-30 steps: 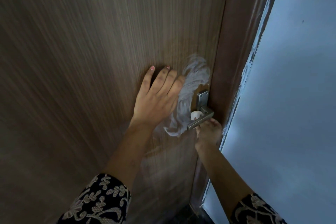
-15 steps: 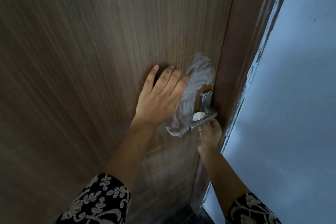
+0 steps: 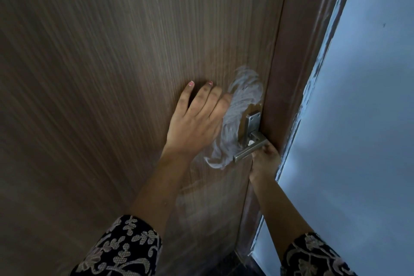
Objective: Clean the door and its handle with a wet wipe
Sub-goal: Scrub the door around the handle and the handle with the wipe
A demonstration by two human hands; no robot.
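Observation:
A brown wood-grain door point(image 3: 112, 74) fills most of the head view. Its metal lever handle point(image 3: 249, 150) sits at the door's right edge on a square plate point(image 3: 252, 122). My left hand point(image 3: 197, 121) lies flat on the door just left of the handle, fingers spread, holding nothing. My right hand point(image 3: 265, 158) reaches up from under the lever, fingers curled behind it. A small bit of white wet wipe point(image 3: 251, 141) shows between the lever and the plate, pressed there by that hand. Pale wet smears point(image 3: 237, 116) curve around the handle.
The brown door frame point(image 3: 300, 51) runs up the right side of the door. A pale blue-grey wall point(image 3: 363, 141) lies beyond it. A strip of dark floor point(image 3: 235, 262) shows at the bottom. Both of my arms wear dark sleeves with a pale floral pattern.
My right hand has slid further right under the lever, toward its base. Less of the white wipe shows now. My left hand stays flat on the door.

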